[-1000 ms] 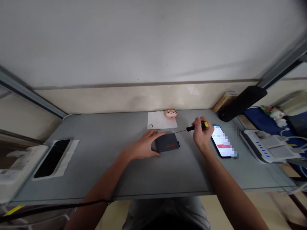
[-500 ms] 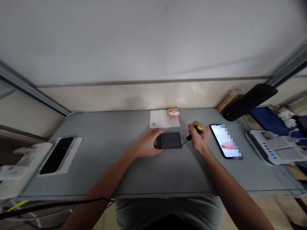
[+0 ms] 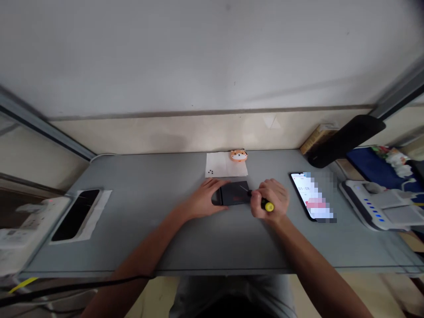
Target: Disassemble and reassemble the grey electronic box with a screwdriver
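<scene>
A flat dark rectangular device (image 3: 233, 194) with faint red lettering lies on the grey table, in the middle of the view. My left hand (image 3: 207, 198) grips its left end, thumb along the near edge and fingers along the far one. In my closed right hand (image 3: 270, 196) is a screwdriver (image 3: 266, 205) with a black and yellow handle. Its thin shaft points left over the device's top right part; whether the tip touches the surface I cannot tell. Beyond the device, a white paper (image 3: 218, 163) bears several tiny dark pieces (image 3: 210, 172), too small to name.
An orange animal-face case (image 3: 238, 155) sits on the paper's right side. A lit phone (image 3: 311, 196) lies to the right, near a power strip (image 3: 374, 205) and a black cylinder (image 3: 346, 141). Leftward are a dark phone (image 3: 77, 215) and a white power strip (image 3: 36, 229).
My right hand has moved slightly left and nearer, turning the screwdriver so its shaft swung from the device's right edge to over its top. My left hand keeps its hold.
</scene>
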Demonstrator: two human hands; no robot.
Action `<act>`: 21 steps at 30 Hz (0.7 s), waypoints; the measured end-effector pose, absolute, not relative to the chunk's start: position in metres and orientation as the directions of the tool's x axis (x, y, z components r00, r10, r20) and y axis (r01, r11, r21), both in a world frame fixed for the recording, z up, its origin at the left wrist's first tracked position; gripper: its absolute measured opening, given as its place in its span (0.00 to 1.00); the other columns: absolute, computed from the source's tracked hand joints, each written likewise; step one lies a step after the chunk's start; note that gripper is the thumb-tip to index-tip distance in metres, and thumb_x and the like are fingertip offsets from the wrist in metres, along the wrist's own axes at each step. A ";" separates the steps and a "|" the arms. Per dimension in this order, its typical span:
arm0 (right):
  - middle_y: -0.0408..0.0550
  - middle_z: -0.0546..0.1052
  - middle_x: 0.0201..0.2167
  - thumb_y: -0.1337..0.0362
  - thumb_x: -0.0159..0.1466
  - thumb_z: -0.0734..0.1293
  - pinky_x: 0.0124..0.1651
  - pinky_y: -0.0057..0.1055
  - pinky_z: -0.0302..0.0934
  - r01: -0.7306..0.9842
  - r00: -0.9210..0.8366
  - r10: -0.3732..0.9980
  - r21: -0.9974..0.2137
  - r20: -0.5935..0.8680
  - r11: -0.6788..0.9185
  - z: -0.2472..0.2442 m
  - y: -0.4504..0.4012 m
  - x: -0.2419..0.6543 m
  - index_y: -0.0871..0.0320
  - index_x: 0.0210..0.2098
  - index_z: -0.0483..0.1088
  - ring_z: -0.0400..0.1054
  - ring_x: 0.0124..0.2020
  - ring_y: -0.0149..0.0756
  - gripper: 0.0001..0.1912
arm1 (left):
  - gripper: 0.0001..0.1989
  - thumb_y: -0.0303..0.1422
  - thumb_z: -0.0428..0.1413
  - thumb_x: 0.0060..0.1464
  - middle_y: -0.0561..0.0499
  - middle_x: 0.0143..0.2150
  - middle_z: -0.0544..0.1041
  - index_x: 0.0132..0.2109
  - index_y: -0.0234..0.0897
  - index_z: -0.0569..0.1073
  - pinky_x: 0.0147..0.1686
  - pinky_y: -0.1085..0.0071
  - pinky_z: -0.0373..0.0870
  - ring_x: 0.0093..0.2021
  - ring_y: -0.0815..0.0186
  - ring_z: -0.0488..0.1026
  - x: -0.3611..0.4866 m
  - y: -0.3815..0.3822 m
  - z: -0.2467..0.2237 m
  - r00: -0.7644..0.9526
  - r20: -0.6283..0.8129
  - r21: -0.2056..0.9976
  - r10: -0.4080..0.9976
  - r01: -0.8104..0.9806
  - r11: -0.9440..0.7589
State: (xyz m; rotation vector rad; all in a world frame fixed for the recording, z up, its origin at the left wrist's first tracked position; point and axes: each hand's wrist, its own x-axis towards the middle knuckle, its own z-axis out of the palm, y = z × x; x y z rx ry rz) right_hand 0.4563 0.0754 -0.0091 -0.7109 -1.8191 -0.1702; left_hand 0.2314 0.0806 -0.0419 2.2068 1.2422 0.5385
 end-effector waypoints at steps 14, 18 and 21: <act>0.39 0.65 0.17 0.66 0.65 0.62 0.25 0.29 0.54 0.361 -0.208 0.666 -0.577 0.717 0.733 -0.012 0.076 0.434 0.52 0.22 0.60 0.59 0.19 0.30 0.15 | 0.31 0.39 0.64 0.59 0.45 0.65 0.73 0.68 0.48 0.67 0.68 0.50 0.64 0.66 0.50 0.68 0.228 0.078 -0.041 0.560 0.084 0.557 0.824 0.660 -0.505; 0.38 0.61 0.14 0.64 0.63 0.62 0.23 0.29 0.49 0.380 -0.102 0.743 -0.664 0.662 0.644 -0.005 0.079 0.444 0.52 0.19 0.56 0.54 0.17 0.29 0.17 | 0.32 0.36 0.63 0.59 0.44 0.65 0.73 0.69 0.46 0.66 0.69 0.52 0.65 0.66 0.50 0.68 0.225 0.079 -0.038 0.575 0.110 0.565 0.810 0.634 -0.527; 0.38 0.61 0.14 0.63 0.60 0.62 0.23 0.29 0.50 0.391 0.024 0.825 -0.765 0.565 0.512 -0.002 0.082 0.451 0.53 0.18 0.57 0.54 0.17 0.29 0.16 | 0.32 0.34 0.62 0.59 0.44 0.65 0.73 0.68 0.45 0.66 0.68 0.53 0.65 0.66 0.51 0.68 0.224 0.078 -0.035 0.582 0.119 0.563 0.805 0.629 -0.537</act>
